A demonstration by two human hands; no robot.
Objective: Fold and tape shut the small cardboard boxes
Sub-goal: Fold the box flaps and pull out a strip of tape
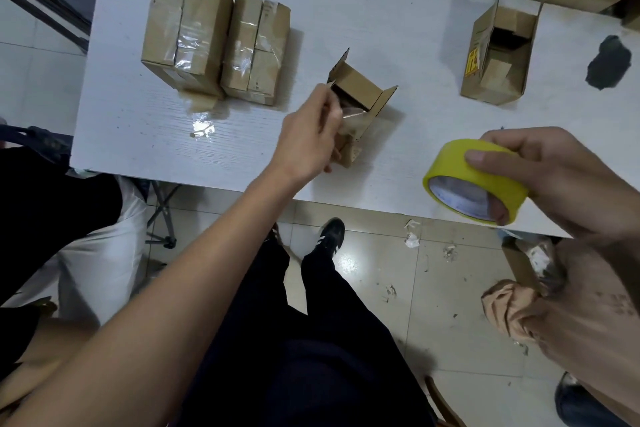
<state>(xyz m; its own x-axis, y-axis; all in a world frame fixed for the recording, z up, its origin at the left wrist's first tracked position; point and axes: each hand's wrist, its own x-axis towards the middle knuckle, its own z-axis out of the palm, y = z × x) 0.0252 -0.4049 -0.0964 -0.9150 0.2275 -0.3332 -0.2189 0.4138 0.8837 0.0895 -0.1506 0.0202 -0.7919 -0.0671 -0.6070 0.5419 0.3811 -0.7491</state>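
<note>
The small open box [360, 104] sits on the white table [346, 28], near its front edge and about the middle of my view; its top flaps stand up, and a strip of clear tape [349, 120] shines across the near side of it; my left hand [311, 135] is on that box, fingers curled in against the near flap and the tape, pinching there, though I cannot tell just which of the two they grip; my right hand [554, 177] is to the right, over the table's front edge and well apart from the box, holding the yellow tape roll [476, 180], thumb on the outer band and fingers wrapped round through the core.

Further left on the table two taped boxes [221, 42] lie side by side, touching, clear tape glinting over their seams; a loose scrap of tape [202, 130] lies on the table in front of them; at the far right another open box [498, 52] stands with its flaps up, a yellow label on its left wall; a dark patch [607, 62] marks the table just beyond it.

Below the table I see tiled floor [398, 281] littered with small scraps, my dark trousers and a black shoe [329, 236] with white stripes.
</note>
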